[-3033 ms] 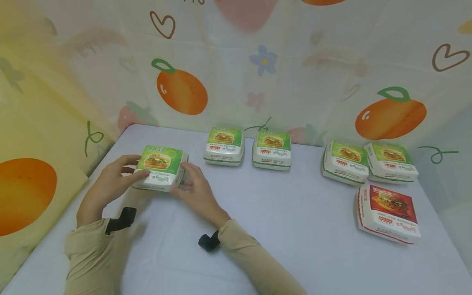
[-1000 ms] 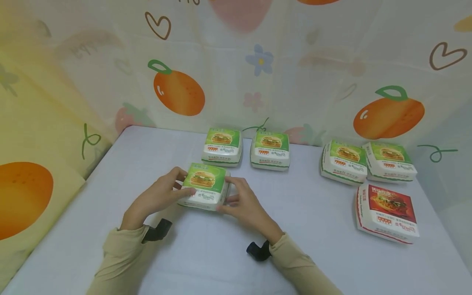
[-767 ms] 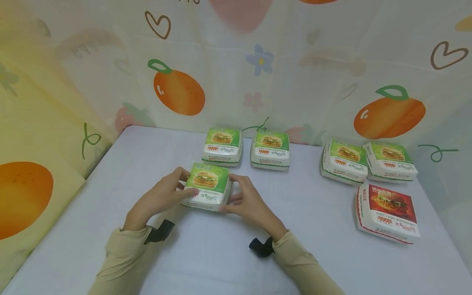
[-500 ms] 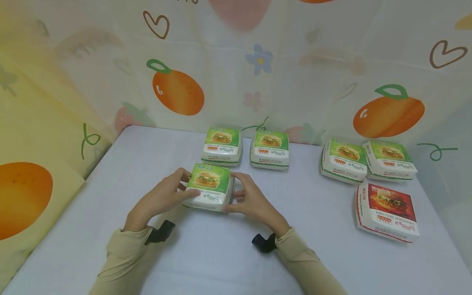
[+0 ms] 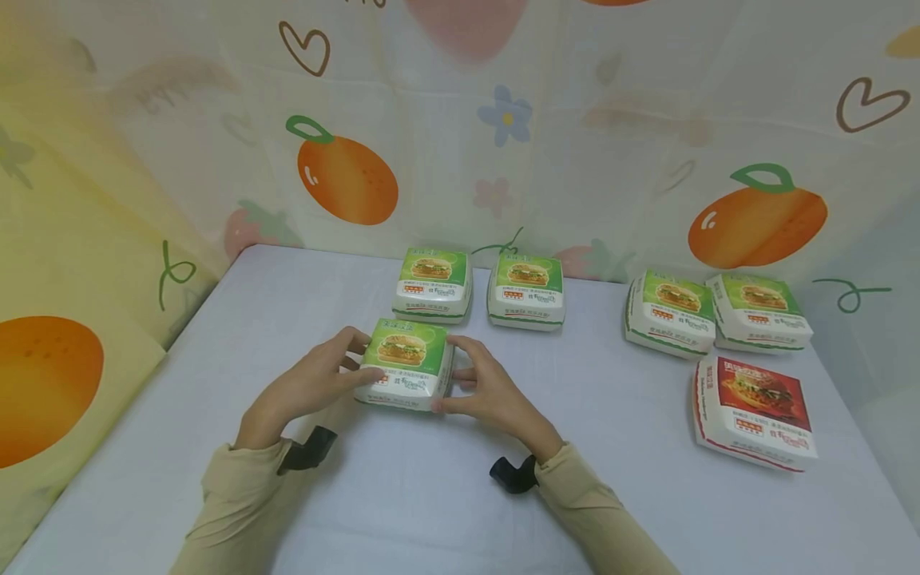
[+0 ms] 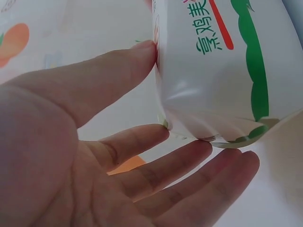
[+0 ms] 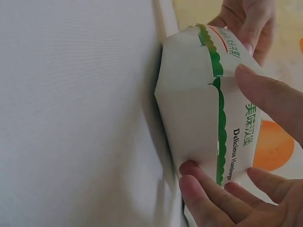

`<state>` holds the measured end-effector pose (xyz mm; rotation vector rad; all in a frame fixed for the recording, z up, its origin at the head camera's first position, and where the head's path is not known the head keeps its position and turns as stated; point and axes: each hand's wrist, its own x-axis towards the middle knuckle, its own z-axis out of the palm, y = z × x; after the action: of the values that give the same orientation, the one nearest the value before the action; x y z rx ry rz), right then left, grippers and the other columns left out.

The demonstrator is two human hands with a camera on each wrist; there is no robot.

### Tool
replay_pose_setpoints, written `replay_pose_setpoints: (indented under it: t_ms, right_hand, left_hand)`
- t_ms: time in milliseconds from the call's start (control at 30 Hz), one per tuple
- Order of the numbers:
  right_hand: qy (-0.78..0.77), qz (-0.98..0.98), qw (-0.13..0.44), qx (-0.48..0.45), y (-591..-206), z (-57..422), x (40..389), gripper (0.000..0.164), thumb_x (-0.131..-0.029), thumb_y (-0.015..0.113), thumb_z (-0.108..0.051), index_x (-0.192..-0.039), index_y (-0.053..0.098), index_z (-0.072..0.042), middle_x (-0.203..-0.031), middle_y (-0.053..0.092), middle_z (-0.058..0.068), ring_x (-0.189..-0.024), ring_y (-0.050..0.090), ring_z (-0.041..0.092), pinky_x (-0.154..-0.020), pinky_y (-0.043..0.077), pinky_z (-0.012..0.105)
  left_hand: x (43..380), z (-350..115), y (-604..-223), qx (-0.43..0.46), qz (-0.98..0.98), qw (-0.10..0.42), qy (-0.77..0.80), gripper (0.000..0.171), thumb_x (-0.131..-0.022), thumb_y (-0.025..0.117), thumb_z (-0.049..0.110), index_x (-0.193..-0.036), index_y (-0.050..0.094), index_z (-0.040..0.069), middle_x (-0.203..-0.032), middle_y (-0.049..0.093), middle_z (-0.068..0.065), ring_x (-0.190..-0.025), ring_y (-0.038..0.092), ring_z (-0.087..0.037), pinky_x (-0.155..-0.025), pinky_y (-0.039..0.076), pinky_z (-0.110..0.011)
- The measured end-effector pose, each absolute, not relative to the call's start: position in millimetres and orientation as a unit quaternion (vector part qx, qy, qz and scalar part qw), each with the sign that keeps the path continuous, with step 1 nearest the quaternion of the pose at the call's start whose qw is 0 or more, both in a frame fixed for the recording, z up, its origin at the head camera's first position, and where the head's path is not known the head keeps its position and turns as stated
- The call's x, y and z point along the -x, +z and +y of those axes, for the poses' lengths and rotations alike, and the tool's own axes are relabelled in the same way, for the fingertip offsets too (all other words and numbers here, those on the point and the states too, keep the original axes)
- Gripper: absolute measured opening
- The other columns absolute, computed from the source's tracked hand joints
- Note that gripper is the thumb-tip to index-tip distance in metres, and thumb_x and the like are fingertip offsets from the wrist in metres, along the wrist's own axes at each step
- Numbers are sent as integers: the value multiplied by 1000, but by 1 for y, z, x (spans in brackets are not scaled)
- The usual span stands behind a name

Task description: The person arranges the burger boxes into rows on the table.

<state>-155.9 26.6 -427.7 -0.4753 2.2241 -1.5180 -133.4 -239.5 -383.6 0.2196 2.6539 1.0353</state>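
A green-and-white burger box [image 5: 406,365] with a burger picture on its lid is between both hands, in the middle left of the table. My left hand [image 5: 312,383] holds its left side, thumb on the lid's edge and fingers against the side wall, as the left wrist view shows on the box [image 6: 213,71]. The right hand [image 5: 496,391] grips the right side, thumb at the near corner and fingers along the side. Seen from the right wrist, the box [image 7: 194,113] has its base close to the white tabletop; whether it touches is unclear.
Just behind the held box stand two green burger boxes [image 5: 433,285] [image 5: 526,291], slightly apart. At the right, two more green boxes [image 5: 672,313] [image 5: 759,313] sit side by side, with a red burger box [image 5: 755,411] in front. A fruit-print curtain [image 5: 431,120] hangs behind the white table [image 5: 402,495].
Both hands have carried the box from the table's left to the right and nearer, in front of the back pair. Over the last half second it has barely shifted. Other boxes stayed put.
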Motion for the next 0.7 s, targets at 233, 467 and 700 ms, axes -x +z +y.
replay_pose_setpoints:
  t_ms: [233, 467, 700]
  right_hand:
    - [-545, 796, 198, 174, -428, 25, 155, 92, -79, 85, -21, -154, 31, -21, -160, 32, 7, -128, 57, 35, -103, 51, 45]
    - [-547, 795, 196, 174, -428, 25, 156, 91, -80, 84, -21, -154, 31, -21, -160, 31, 7, -128, 57, 34, -103, 51, 44]
    - [-541, 798, 197, 176, -426, 25, 153, 92, -80, 84, -21, -154, 31, -20, -160, 32, 8, -127, 57, 34, -103, 51, 45]
  left_hand:
    - [136, -241, -386, -81, 920, 133, 360, 50, -96, 65, 35, -130, 46, 3, -130, 58, -22, -115, 60, -37, -89, 54, -48]
    - [136, -239, -387, -70, 921, 134, 359, 52, -96, 64, 35, -133, 44, 3, -133, 57, -18, -118, 57, -37, -93, 52, -49]
    - [134, -239, -385, -73, 921, 138, 357, 51, -96, 65, 35, -130, 45, 2, -128, 58, -20, -115, 59, -36, -90, 54, -47]
